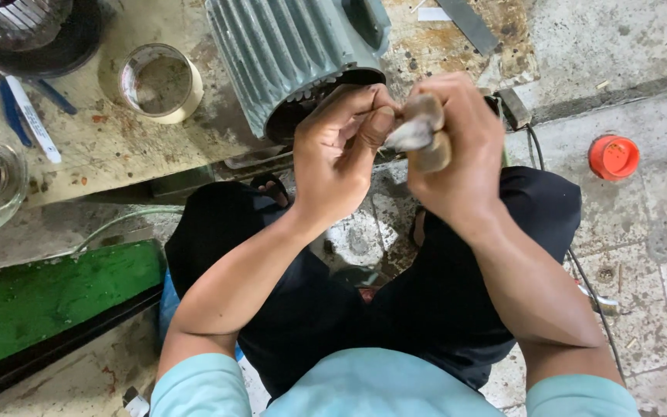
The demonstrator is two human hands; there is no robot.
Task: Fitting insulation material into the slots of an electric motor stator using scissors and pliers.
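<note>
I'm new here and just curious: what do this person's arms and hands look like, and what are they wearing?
Both arms are bare from the short, light blue sleeves down. The left hand and right hand wear no gloves, rings or watch. Dark trousers cover the legs.

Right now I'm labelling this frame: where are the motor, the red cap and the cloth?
motor point(283, 54), head view, ribbed grey housing.
red cap point(614, 157), head view, centre of its top.
cloth point(418, 127), head view, bunched part between both hands.
</note>
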